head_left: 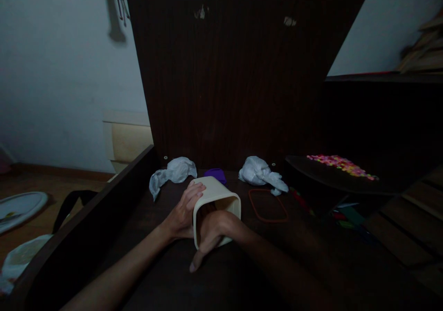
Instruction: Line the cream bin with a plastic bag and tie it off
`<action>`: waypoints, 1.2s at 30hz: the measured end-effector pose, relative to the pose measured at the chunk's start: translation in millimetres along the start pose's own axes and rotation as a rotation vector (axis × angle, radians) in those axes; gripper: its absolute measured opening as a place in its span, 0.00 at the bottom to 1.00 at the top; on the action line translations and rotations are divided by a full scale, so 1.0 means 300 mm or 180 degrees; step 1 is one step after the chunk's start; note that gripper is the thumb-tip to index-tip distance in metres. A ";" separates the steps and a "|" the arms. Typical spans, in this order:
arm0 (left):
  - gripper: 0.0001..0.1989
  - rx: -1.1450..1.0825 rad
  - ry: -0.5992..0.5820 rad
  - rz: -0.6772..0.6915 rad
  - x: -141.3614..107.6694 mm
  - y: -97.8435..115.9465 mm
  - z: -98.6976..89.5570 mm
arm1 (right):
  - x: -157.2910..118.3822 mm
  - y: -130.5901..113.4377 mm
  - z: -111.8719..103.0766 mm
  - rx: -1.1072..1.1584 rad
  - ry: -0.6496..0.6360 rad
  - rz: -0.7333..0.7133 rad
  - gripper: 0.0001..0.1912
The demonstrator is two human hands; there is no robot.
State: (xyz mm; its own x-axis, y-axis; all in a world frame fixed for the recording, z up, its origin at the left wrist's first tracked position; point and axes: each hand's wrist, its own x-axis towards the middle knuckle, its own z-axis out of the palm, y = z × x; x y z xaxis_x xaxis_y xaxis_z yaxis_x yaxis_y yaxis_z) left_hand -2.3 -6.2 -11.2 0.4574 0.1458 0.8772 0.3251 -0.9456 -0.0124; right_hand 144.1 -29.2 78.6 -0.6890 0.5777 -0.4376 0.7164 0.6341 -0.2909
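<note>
A cream plastic container (pixel 216 186) with rounded corners lies tilted on its side, its open mouth facing me. My left hand (pixel 185 205) is closed around its left side, fingers over the upper wall. My right hand (pixel 214 228) reaches into the mouth; its fingers are hidden inside, and the thumb sticks out below the rim. Behind the container lies a purple piece (pixel 216 175), partly covered. To the right, an orange-brown rounded rectangular frame (pixel 268 206) lies flat on the dark surface.
Crumpled whitish plastic bags lie at the back left (pixel 180 169) and back right (pixel 256 170). Small pink and yellow pieces (pixel 341 164) cover part of a dark corner shelf (pixel 304 169). A raised wooden edge (pixel 104 200) runs along the left; a tall dark panel (pixel 224 80) stands behind.
</note>
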 end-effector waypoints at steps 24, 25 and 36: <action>0.55 -0.0003 -0.0093 -0.0217 0.013 -0.018 -0.016 | -0.228 -0.070 0.199 0.0292 0.0882 0.0248 0.54; 0.55 -0.0040 -0.0093 -0.0223 0.013 -0.021 -0.017 | -0.226 -0.067 0.199 0.0283 0.0889 0.0211 0.53; 0.54 -0.0087 -0.0188 -0.0056 0.026 -0.007 -0.009 | -0.240 0.011 0.046 0.0009 -0.0029 0.0373 0.65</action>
State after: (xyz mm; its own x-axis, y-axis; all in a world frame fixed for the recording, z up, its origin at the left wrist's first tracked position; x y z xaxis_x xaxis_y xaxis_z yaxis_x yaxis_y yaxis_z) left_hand -1.5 -3.6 -3.1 0.5001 0.1786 0.8473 0.3112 -0.9502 0.0166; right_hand 197.5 -75.8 97.4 -0.5995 0.6431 -0.4764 0.7923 0.5610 -0.2398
